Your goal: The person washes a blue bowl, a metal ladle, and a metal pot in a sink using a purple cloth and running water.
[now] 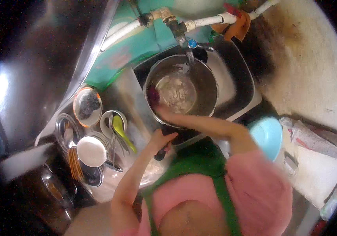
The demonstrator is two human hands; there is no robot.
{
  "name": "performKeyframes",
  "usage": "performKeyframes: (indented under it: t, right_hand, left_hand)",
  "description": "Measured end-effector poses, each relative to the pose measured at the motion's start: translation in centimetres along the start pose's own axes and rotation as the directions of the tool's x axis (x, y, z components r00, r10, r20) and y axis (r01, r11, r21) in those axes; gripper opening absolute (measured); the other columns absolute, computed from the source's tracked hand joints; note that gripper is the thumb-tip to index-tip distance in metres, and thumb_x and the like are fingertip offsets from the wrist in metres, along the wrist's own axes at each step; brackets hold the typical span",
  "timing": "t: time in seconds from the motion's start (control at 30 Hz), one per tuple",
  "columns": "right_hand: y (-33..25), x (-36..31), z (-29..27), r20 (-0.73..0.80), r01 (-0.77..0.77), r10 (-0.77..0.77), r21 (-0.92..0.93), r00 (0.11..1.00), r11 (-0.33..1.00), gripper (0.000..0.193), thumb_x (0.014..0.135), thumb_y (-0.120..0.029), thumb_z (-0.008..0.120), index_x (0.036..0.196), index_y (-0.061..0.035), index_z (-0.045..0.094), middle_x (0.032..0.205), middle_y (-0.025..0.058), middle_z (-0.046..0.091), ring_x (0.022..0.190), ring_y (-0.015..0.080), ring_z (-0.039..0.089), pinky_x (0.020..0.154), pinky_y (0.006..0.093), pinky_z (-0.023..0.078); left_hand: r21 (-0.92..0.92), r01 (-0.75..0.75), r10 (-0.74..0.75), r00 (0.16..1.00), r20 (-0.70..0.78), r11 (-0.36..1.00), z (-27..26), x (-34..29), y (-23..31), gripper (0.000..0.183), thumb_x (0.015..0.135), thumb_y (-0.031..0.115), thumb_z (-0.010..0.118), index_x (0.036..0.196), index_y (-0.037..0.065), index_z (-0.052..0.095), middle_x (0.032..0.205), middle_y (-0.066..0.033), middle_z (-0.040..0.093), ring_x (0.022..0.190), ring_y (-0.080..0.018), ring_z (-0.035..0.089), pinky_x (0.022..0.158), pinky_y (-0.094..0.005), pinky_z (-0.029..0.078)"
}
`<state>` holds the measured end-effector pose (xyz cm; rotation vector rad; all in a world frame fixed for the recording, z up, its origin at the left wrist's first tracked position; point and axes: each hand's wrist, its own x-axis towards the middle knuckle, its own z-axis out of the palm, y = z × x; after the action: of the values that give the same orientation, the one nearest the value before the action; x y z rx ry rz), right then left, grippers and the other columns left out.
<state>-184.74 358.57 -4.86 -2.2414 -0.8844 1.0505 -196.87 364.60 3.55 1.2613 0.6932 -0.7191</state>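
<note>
A large metal pot [209, 88] stands in the sink under the tap [189, 55], with shallow water on its bottom. My left hand [161, 141] is closed around the pot's black handle [160, 154], on the near side. My right hand [165, 113] reaches over the near rim into the pot. Its fingers press a dark red scrubbing pad [153, 95] against the left inner wall; blur hides the pad's exact form.
Left of the sink, the counter holds stacked white bowls [92, 151], an orange-rimmed dish [88, 107], a bowl with a lime-green spoon [118, 128] and chopsticks [75, 164]. A light blue basin [268, 137] stands at right. A white pipe [208, 21] runs behind the tap.
</note>
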Motion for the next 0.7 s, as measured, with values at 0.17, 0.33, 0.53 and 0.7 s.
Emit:
performKeyframes:
  t: [0.17,0.33,0.53,0.7]
  right_hand:
    - [13.4,-2.2,-9.1,-0.034,0.283,-0.31,-0.326,0.95,0.902,0.032,0.071,-0.024,0.06,0.101,-0.0125,0.063,0.106,0.0121,0.057,0.098,0.0291,0.054,0.083,0.0439,0.04]
    - [10.0,6.9,-7.7,-0.102,0.178,-0.192,-0.136,0.976,0.975,0.019,0.067,-0.01,0.057,0.085,-0.0059,0.063,0.101,0.0161,0.056,0.095,0.0316,0.054,0.085,0.0446,0.04]
    - [8.2,-0.5,-4.1,0.316,0.448,-0.366,-0.246,0.875,0.86,0.035,0.065,-0.012,0.061,0.1,-0.0055,0.058,0.096,0.0186,0.056,0.093,0.0336,0.055,0.082,0.0437,0.042]
    - [21.3,6.1,-11.2,-0.016,0.123,-0.13,0.449,0.991,0.885,0.019,0.08,-0.011,0.048,0.095,-0.0053,0.057,0.09,0.0142,0.059,0.087,0.0266,0.057,0.079,0.0395,0.045]
  left_hand:
    - [0.008,0.069,-0.067,0.99,-0.128,0.998,0.9,1.0,0.4,0.026,0.078,0.02,0.063,0.065,0.001,0.051,0.046,-0.0076,0.049,0.034,-0.0153,0.046,0.033,-0.0293,0.037]
    - [0.043,0.003,-0.002,0.999,-0.037,0.999,1.0,2.4,1.0,0.027,0.078,0.021,0.063,0.064,0.002,0.051,0.047,-0.0076,0.05,0.034,-0.0151,0.047,0.032,-0.0294,0.037]
    - [-0.037,0.047,-0.051,0.993,-0.107,0.998,1.0,3.6,0.6,0.025,0.078,0.02,0.064,0.068,0.001,0.051,0.047,-0.0067,0.049,0.033,-0.0143,0.044,0.032,-0.0282,0.036]
    - [-0.052,0.047,-0.05,0.996,-0.069,0.998,3.0,4.8,2.6,0.024,0.077,0.019,0.065,0.074,0.001,0.051,0.046,-0.0056,0.048,0.033,-0.0137,0.042,0.032,-0.028,0.035]
